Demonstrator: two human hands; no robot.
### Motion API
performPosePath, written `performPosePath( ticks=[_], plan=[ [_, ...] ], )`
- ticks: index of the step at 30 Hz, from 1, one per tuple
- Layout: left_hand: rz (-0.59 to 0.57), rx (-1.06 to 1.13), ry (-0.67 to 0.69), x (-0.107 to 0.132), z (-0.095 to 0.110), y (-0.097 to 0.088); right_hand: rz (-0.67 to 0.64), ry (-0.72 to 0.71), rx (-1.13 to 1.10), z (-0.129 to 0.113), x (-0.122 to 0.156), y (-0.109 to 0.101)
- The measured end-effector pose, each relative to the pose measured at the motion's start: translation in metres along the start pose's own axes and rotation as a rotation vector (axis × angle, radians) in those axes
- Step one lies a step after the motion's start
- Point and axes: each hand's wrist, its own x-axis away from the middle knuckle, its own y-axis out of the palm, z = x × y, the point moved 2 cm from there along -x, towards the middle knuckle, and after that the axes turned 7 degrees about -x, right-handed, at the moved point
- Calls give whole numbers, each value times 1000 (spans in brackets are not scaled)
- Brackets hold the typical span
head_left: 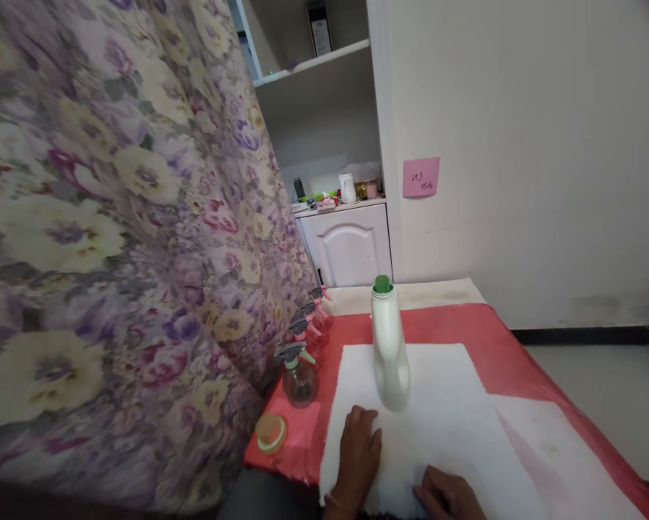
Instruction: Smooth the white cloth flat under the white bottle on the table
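Note:
A tall white bottle with a green cap (389, 347) stands upright on a white cloth (444, 419) spread over a red table covering (492, 339). My left hand (358, 455) lies flat on the cloth just in front of the bottle's base, fingers stretched out and holding nothing. My right hand (448, 495) rests on the cloth near the bottom edge of the view, fingers lying loosely curled on the fabric, with nothing visible in it.
A row of clear spray bottles (303, 354) with pink and grey triggers lines the table's left edge beside a floral curtain (113, 238). A round lid (271, 432) lies near the front left corner. Behind stand a white cabinet (349, 245), shelves and a wall with a pink note (420, 177).

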Motion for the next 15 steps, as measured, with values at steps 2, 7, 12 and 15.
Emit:
performPosePath(
  ticks=[2,7,12,15],
  plan=[
    [5,5,22,7,1,-3,18,-19,-5,-6,1,-2],
    [-17,39,89,35,-5,-5,28,-24,8,-23,4,-6],
    [-139,80,212,76,-12,-23,60,-29,-6,-32,7,-11],
    [-215,108,227,102,-16,-40,59,-16,-32,-31,8,-13]
  ],
)
